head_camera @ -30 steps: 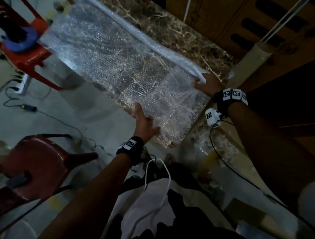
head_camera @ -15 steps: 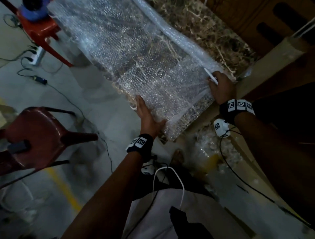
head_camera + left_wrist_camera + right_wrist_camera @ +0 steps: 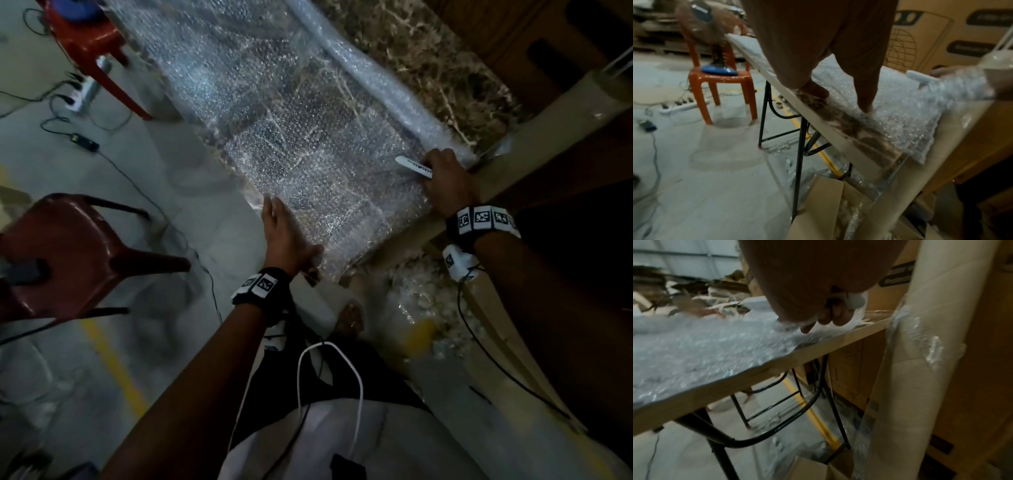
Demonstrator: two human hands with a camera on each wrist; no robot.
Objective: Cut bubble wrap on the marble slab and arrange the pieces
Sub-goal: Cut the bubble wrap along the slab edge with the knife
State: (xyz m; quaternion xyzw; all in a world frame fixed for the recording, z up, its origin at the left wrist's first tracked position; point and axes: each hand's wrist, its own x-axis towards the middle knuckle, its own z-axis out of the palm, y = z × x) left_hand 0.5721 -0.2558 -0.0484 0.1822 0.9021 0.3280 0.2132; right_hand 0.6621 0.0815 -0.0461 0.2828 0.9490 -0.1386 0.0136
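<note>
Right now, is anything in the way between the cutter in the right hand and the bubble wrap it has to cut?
Nothing visible. The right hand holds the white cutter right over the bubble wrap spread on the marble slab. The left hand presses the sheet flat at the opposite edge, clear of the cutter.

An orange plastic chair (image 3: 89,37) carrying a blue object (image 3: 718,70) stands beyond a dark red chair (image 3: 68,253), with a white power strip (image 3: 82,94) on the floor between them.
</note>
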